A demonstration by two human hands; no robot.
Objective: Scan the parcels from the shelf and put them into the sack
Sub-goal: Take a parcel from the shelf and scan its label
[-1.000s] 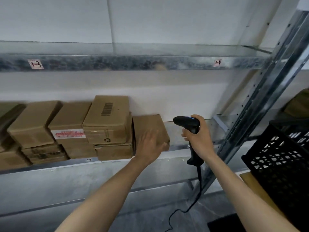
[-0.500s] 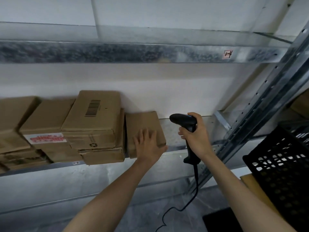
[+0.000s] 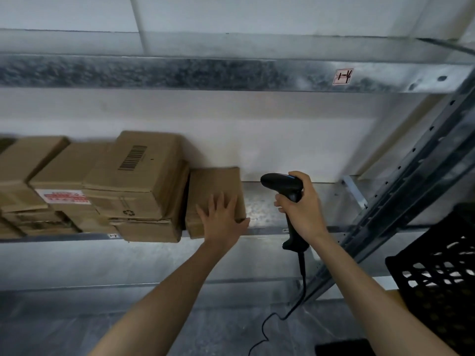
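Note:
Several brown cardboard parcels stand stacked on the metal shelf (image 3: pixel 267 201) at the left. The rightmost small parcel (image 3: pixel 210 183) sits alone at the end of the row. My left hand (image 3: pixel 222 218) lies flat on its front right corner, fingers spread, thumb around the corner. A larger parcel with a barcode (image 3: pixel 138 170) tops the stack beside it. My right hand (image 3: pixel 302 209) grips a black corded barcode scanner (image 3: pixel 281 185), its head pointing left toward the small parcel. No sack is in view.
A black perforated plastic crate (image 3: pixel 437 273) stands at the lower right. A slanted metal upright (image 3: pixel 411 191) of the rack runs along the right. An upper shelf beam (image 3: pixel 231 73) crosses above. The scanner cable (image 3: pixel 295 299) hangs down to the floor.
The view has shifted, so the parcels sit further left and lower. My left hand stays on the small parcel's corner, and the scanner remains beside it.

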